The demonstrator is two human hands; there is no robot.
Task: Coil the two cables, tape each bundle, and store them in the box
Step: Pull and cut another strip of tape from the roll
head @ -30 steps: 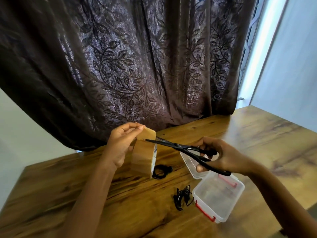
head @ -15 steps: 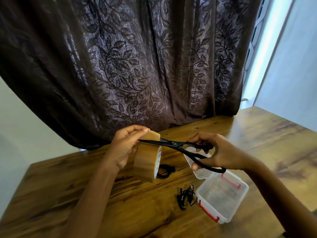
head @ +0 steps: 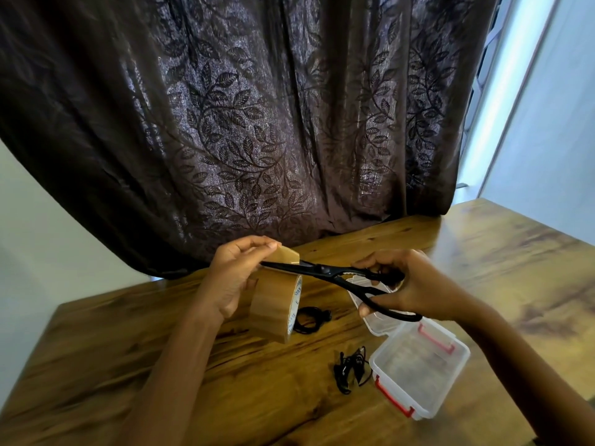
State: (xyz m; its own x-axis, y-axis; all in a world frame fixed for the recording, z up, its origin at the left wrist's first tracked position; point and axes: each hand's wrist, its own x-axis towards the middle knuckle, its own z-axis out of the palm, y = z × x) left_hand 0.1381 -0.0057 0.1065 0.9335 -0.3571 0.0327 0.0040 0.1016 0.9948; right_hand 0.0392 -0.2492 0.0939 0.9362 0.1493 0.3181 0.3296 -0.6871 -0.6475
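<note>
A dark brown curtain [head: 257, 123] woven with a leaf-and-vine pattern hangs across most of the back, and daylight glows through its thinner folds. Its hem reaches the far edge of a wooden table [head: 499, 252] with bold brown and yellowish grain. A plain pale wall [head: 38, 236] shows at left. At right, a bright window strip [head: 502, 91] runs beside a bluish-white wall panel [head: 553, 140].

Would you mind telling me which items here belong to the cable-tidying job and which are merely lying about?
Job: tape roll in left hand; scissors in right hand; coiled cable; second cable beside clear plastic box; box lid.
Just there: leaf-patterned curtain; wooden table.
</note>
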